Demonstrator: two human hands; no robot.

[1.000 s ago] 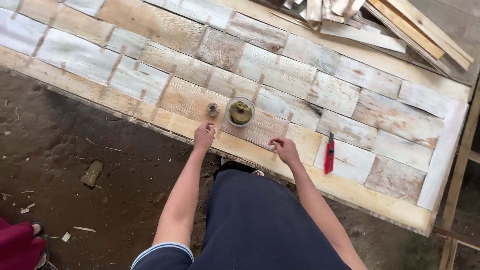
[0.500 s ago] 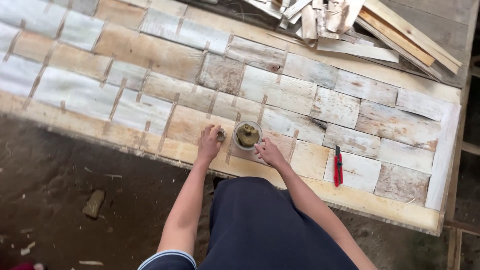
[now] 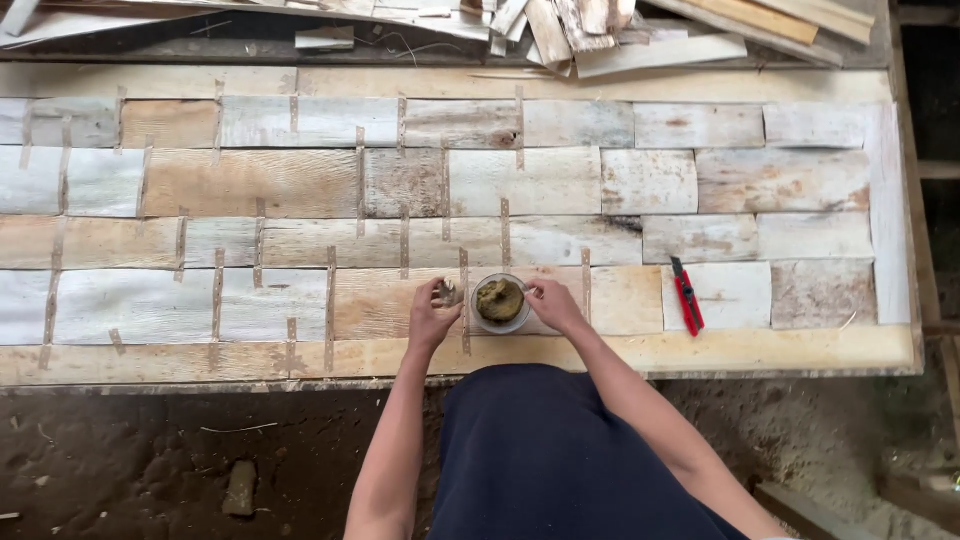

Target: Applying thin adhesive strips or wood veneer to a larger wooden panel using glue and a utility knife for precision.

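Seen from above, a person in dark clothing stands at a long table (image 3: pixel 700 352) covered with pale wood veneer pieces (image 3: pixel 250 185) laid like brickwork and joined by thin strips.

The left hand (image 3: pixel 432 318) rests on the wood near the front edge, its fingers (image 3: pixel 440 292) curled around a small roundish object (image 3: pixel 449 293). It is too small to tell what it is.

Just to the right of those fingers sits a clear round container (image 3: pixel 500 302) of thick yellow-brown paste. The right hand (image 3: pixel 553 303) meets its far rim; its fingers (image 3: pixel 532 291) appear bent against the rim, though I cannot tell whether they pinch it or only touch.

Well right of both hands lies a red utility knife (image 3: pixel 686 295), untouched. Beyond the fingers, at the far edge, scrap wood offcuts (image 3: pixel 560 30) are heaped.

A likely hazard: the container stands on loose veneer, so a nudge from either hand could tip it and smear paste across the wood. Leaning on the pieces could also shift them out of line.
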